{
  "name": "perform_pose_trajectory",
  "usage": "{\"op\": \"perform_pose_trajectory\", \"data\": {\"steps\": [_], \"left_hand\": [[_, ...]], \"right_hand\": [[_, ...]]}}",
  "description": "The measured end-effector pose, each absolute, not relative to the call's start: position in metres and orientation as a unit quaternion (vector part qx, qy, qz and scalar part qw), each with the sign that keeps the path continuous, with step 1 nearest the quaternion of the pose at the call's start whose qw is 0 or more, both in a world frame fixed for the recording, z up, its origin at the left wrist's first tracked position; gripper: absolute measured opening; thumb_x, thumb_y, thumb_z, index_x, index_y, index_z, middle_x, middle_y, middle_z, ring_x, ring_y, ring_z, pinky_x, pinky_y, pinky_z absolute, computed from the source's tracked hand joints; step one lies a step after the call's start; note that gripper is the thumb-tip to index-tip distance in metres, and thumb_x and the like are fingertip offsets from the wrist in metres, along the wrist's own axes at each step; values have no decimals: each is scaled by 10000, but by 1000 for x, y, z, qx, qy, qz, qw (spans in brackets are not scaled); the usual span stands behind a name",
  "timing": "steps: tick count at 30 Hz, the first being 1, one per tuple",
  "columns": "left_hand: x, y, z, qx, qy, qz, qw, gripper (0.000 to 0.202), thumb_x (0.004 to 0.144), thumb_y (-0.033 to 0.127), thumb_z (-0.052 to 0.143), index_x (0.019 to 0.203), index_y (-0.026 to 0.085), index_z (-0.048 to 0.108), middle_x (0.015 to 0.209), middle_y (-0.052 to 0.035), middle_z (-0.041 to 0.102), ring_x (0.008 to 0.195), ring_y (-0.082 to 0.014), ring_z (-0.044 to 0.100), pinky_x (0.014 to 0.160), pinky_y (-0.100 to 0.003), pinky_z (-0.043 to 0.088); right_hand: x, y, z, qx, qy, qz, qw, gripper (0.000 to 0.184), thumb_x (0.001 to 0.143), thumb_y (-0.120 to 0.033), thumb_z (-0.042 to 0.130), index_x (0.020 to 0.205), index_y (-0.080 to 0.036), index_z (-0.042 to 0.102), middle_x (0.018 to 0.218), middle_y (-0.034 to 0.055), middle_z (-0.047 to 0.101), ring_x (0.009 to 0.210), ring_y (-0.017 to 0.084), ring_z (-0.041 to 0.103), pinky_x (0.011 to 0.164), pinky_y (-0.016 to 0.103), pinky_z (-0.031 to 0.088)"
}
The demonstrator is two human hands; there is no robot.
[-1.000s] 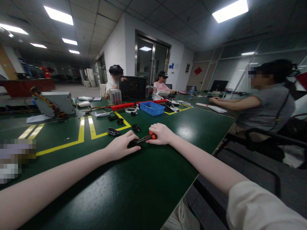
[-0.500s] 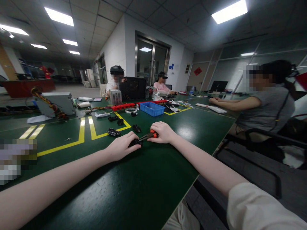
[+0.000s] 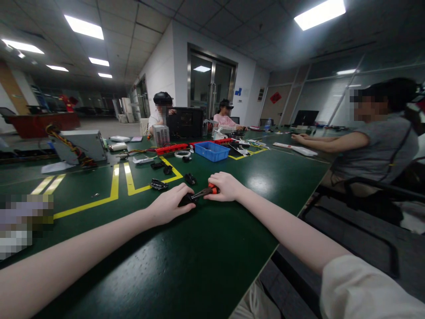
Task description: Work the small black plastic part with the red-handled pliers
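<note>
Low over the green table, my left hand (image 3: 171, 203) is closed round a small black plastic part (image 3: 186, 200), mostly hidden by the fingers. My right hand (image 3: 224, 186) grips the orange-red handles of a pair of pliers (image 3: 202, 192). The pliers' metal jaws point left and reach the black part; whether they clamp it I cannot tell. Just beyond my hands lie a black plastic piece (image 3: 190, 178) and, further left, another dark piece (image 3: 159, 184).
A blue tray (image 3: 212, 152) stands beyond my hands, beside red strips. At the left is a metal power supply box (image 3: 81, 146) with bundled cables. A co-worker (image 3: 381, 128) sits at the right; two more people sit at the far side. Yellow tape (image 3: 114, 188) marks the green table (image 3: 159, 261).
The view has shifted slightly. The pliers are turned a little differently against the black part; both hands keep their holds in nearly the same place.
</note>
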State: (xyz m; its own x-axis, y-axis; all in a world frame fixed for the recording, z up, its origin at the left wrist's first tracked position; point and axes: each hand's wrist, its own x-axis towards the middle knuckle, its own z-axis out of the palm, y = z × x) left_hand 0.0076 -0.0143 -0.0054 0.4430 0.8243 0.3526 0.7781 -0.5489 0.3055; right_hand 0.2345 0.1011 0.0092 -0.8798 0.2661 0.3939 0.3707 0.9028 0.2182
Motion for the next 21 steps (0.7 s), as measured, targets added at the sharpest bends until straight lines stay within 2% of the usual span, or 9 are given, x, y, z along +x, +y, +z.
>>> {"op": "perform_pose_trajectory", "data": {"steps": [7,15,21], "left_hand": [[7,-15,-5,852,464,239,52,242,879,331,542,1088,214,507,1053,-48,557,949,-219,565,845,-348,461],[8,-17,1,852,462,234,76,176,945,350,436,1009,200,500,1024,-52,537,924,-210,540,803,-333,447],[8,-17,3,850,462,237,91,185,959,347,411,1034,204,501,1032,-50,535,936,-209,533,820,-335,441]], "right_hand": [[232,102,8,-166,-961,-127,179,444,795,-613,555,728,-176,515,713,26,533,655,157,474,640,270,293],[234,105,9,-189,-956,-96,204,440,820,-608,527,751,-175,507,763,32,542,728,168,504,655,270,292],[234,106,10,-183,-956,-98,205,451,811,-622,531,754,-175,512,772,35,544,738,170,501,662,274,294]]}}
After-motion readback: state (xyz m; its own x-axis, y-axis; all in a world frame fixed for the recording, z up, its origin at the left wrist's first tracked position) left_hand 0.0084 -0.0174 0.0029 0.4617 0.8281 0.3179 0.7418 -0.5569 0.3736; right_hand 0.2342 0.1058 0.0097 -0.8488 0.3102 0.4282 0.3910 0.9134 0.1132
